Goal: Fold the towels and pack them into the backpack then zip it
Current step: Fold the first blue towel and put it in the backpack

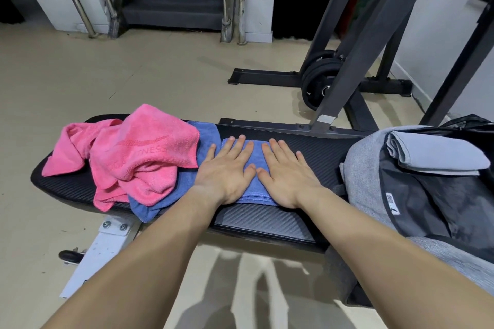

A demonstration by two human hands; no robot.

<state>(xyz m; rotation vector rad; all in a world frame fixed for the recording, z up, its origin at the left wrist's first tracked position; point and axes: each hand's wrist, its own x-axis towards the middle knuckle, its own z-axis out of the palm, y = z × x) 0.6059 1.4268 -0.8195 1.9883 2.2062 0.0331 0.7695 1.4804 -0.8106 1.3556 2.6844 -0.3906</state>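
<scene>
Bench (pixel 267 218): crumpled towels (pixel 139 157) at left; flat towel (pixel 255 191) at centre, under left hand (pixel 227 171) and right hand (pixel 286 176); backpack (pixel 369 168) at right, packed towel (pixel 438 152) inside. Weight plates (pixel 319 77) on floor, far right.

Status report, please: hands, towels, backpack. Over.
Flat and open, left hand and right hand press folded blue towel on bench. Open backpack holds grey towel. Unfolded pink towels at left, not in the way.

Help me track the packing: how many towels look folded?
2. One blue towel lies on the bench, pressed flat under the left hand and right hand; one grey towel sits in the open backpack. Others may be hidden inside.
</scene>
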